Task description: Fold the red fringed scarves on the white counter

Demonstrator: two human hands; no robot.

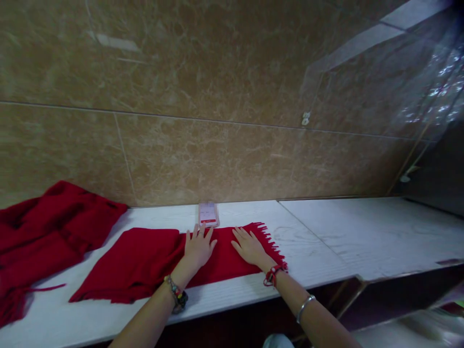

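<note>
Scarf of red fringed fabric (159, 256) lies lengthwise along white wood-grain bench (326, 232); left hand (198, 249) and right hand (250, 248) rest on it, fingers spread open, gripping nothing, likely keeping it flat. Crumpled red fabric pile (54, 232) sits apart at left, probably leaving room.

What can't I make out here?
Head view:
Any lettering on the flat pinkish rectangular object: too small.
Left end of the rumpled red cloth heap: cut by the left edge.
Fringed red cloth beneath the bare left hand and bare right hand: covered by them.
Shiny whitish streaks, upper right: blurred.
</note>
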